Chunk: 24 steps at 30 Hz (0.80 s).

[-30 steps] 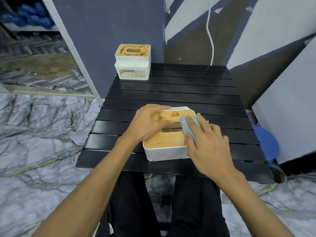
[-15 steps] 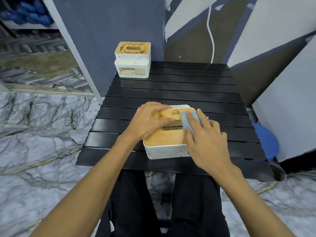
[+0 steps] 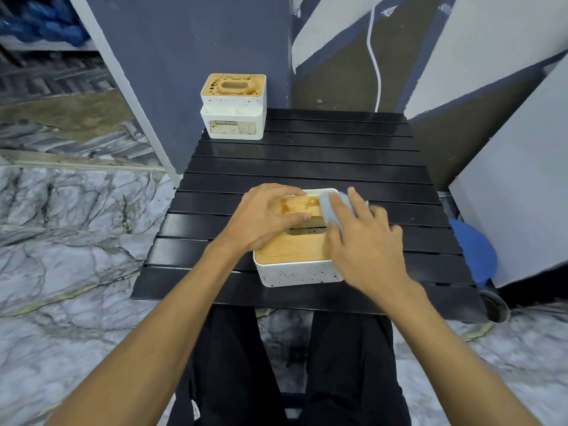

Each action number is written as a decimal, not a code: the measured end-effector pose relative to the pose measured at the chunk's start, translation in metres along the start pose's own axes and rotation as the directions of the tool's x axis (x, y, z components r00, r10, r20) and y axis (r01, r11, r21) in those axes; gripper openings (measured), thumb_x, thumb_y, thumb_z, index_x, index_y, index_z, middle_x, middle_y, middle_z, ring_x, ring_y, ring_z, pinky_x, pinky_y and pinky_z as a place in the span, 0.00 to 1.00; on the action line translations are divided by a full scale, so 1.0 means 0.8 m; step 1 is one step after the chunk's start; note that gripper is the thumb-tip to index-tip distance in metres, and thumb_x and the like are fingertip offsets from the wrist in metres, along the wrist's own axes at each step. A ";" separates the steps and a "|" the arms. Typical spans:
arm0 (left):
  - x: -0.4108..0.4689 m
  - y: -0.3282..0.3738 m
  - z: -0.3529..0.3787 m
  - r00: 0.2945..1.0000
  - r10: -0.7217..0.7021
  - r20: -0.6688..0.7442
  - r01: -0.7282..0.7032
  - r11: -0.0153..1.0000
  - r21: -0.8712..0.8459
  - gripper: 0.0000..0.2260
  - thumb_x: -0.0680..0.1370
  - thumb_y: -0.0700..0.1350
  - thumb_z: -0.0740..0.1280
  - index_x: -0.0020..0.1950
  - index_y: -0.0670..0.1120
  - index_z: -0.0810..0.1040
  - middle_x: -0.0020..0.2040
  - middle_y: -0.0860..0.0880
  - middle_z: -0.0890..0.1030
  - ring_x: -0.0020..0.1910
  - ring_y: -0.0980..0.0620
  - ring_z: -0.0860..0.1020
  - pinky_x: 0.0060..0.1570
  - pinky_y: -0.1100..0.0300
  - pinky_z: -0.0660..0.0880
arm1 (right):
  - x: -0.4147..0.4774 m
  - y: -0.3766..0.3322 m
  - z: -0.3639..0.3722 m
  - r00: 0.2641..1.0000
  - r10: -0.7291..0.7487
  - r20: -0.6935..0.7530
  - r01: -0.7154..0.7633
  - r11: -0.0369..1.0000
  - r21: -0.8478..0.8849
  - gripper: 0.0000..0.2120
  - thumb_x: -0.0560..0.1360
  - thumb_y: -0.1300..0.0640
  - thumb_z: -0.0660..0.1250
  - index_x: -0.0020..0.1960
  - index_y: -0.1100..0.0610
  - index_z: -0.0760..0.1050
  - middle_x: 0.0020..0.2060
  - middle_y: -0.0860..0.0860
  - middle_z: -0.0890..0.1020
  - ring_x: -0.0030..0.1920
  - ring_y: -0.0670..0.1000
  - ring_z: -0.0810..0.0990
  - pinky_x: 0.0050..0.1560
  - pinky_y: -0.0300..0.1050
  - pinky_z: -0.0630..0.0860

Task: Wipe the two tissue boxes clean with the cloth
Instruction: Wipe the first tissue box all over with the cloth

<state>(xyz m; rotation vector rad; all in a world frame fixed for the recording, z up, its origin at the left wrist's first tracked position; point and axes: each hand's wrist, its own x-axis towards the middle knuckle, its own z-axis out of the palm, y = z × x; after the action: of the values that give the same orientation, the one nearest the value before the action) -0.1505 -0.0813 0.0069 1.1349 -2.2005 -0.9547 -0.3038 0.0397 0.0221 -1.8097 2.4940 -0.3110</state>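
A white speckled tissue box (image 3: 295, 273) with a wooden lid sits near the front of the black slatted table (image 3: 307, 167). Brown stains mark the far part of its lid. My left hand (image 3: 264, 219) rests on the lid's left side, fingers curled over the far edge, steadying the box. My right hand (image 3: 365, 244) presses a pale blue cloth (image 3: 330, 207) onto the lid's far right corner. A second white tissue box (image 3: 233, 106) with a stained wooden lid stands at the table's far left corner.
A dark blue wall panel rises just behind the far box. A blue stool (image 3: 473, 250) sits by the table's right edge next to a white panel. Marble floor lies to the left. My legs in black trousers are under the front edge.
My right hand has slid the cloth away from me along the lid's right side, toward the far corner. My left hand has stayed on the box.
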 end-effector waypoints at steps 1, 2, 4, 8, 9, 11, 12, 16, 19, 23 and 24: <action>0.000 -0.001 0.000 1.000 -0.004 0.002 0.004 1.000 0.006 0.18 0.71 0.58 0.76 0.60 0.59 0.82 0.62 0.59 0.79 0.66 0.56 0.71 0.68 0.53 0.66 | 0.018 -0.003 0.002 1.000 0.008 0.013 -0.008 1.000 0.010 0.24 0.82 0.48 0.50 0.77 0.46 0.55 0.78 0.50 0.55 0.69 0.59 0.64 0.60 0.62 0.67; 0.000 -0.001 0.000 1.000 -0.009 0.001 0.009 1.000 0.009 0.17 0.71 0.58 0.75 0.60 0.59 0.81 0.63 0.58 0.79 0.66 0.55 0.71 0.68 0.53 0.66 | 0.032 -0.005 0.004 1.000 0.014 0.027 -0.015 1.000 0.020 0.24 0.82 0.48 0.50 0.77 0.47 0.55 0.78 0.51 0.56 0.70 0.60 0.64 0.61 0.63 0.66; -0.001 -0.001 0.000 1.000 -0.021 -0.009 0.021 1.000 -0.002 0.17 0.71 0.58 0.76 0.59 0.60 0.81 0.62 0.58 0.78 0.66 0.55 0.70 0.67 0.54 0.65 | 0.042 -0.005 0.007 0.999 0.018 0.033 -0.020 0.999 0.039 0.24 0.82 0.48 0.50 0.77 0.47 0.56 0.78 0.51 0.56 0.70 0.61 0.64 0.61 0.64 0.66; 0.000 -0.001 0.001 0.999 -0.028 -0.019 0.027 0.999 -0.030 0.16 0.69 0.59 0.77 0.55 0.64 0.80 0.61 0.59 0.78 0.66 0.55 0.71 0.67 0.55 0.66 | -0.011 -0.001 0.000 1.000 0.008 0.014 -0.008 0.999 0.039 0.24 0.82 0.46 0.49 0.77 0.47 0.53 0.79 0.51 0.54 0.70 0.59 0.62 0.60 0.63 0.68; 0.000 -0.001 0.001 0.999 -0.026 -0.020 0.026 0.999 -0.034 0.15 0.69 0.59 0.77 0.54 0.65 0.80 0.61 0.59 0.78 0.66 0.55 0.71 0.68 0.54 0.66 | -0.030 -0.001 -0.002 1.000 0.005 0.010 -0.005 1.000 0.030 0.24 0.82 0.46 0.49 0.77 0.47 0.53 0.79 0.51 0.54 0.70 0.58 0.63 0.59 0.63 0.69; 0.001 -0.003 0.001 1.000 -0.021 -0.019 0.021 0.999 -0.037 0.15 0.69 0.59 0.77 0.54 0.66 0.80 0.61 0.60 0.78 0.66 0.55 0.71 0.68 0.53 0.66 | -0.051 -0.001 -0.003 1.000 0.007 0.004 -0.007 1.000 0.004 0.24 0.82 0.46 0.48 0.77 0.47 0.52 0.78 0.51 0.54 0.70 0.58 0.63 0.58 0.62 0.69; 0.001 -0.003 0.001 1.000 -0.015 -0.016 0.014 0.999 -0.032 0.16 0.69 0.59 0.77 0.55 0.65 0.81 0.61 0.60 0.78 0.66 0.55 0.71 0.68 0.52 0.66 | -0.050 0.000 -0.004 1.000 0.009 -0.005 -0.009 1.000 -0.004 0.24 0.82 0.46 0.49 0.77 0.47 0.53 0.78 0.50 0.55 0.69 0.58 0.64 0.57 0.61 0.70; 0.000 0.000 0.000 1.000 0.002 0.002 -0.002 1.000 -0.001 0.17 0.72 0.57 0.76 0.60 0.58 0.81 0.61 0.58 0.78 0.65 0.56 0.71 0.63 0.59 0.65 | 0.016 -0.001 0.003 1.000 0.023 0.001 -0.023 0.999 0.023 0.23 0.82 0.48 0.50 0.77 0.47 0.55 0.78 0.51 0.56 0.69 0.60 0.65 0.59 0.63 0.67; -0.001 0.000 -0.001 1.000 -0.008 0.008 0.008 1.000 0.001 0.18 0.72 0.58 0.76 0.60 0.58 0.81 0.64 0.56 0.78 0.65 0.56 0.70 0.61 0.61 0.63 | 0.038 -0.005 0.008 0.999 0.024 0.022 -0.025 0.999 0.048 0.23 0.82 0.48 0.49 0.77 0.48 0.55 0.78 0.51 0.56 0.69 0.61 0.64 0.60 0.64 0.66; 0.000 0.000 0.000 1.000 -0.021 0.020 0.021 1.000 -0.009 0.17 0.70 0.59 0.76 0.58 0.62 0.81 0.63 0.58 0.78 0.64 0.56 0.70 0.61 0.59 0.64 | -0.010 -0.002 0.003 0.999 0.034 0.005 -0.034 0.996 0.082 0.24 0.82 0.47 0.49 0.77 0.46 0.53 0.79 0.51 0.54 0.70 0.59 0.63 0.60 0.64 0.68; 0.000 0.000 -0.001 1.000 -0.011 0.019 0.012 1.000 -0.011 0.17 0.71 0.59 0.76 0.58 0.61 0.81 0.62 0.58 0.78 0.64 0.57 0.70 0.62 0.59 0.65 | -0.023 -0.003 0.002 0.999 0.038 0.006 -0.039 0.996 0.079 0.24 0.82 0.46 0.49 0.77 0.46 0.53 0.79 0.51 0.53 0.70 0.59 0.63 0.60 0.64 0.68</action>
<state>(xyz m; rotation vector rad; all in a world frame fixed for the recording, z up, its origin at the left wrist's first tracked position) -0.1501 -0.0817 0.0071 1.1391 -2.2033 -0.9852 -0.2959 0.0559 0.0197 -1.7292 2.4730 -0.3976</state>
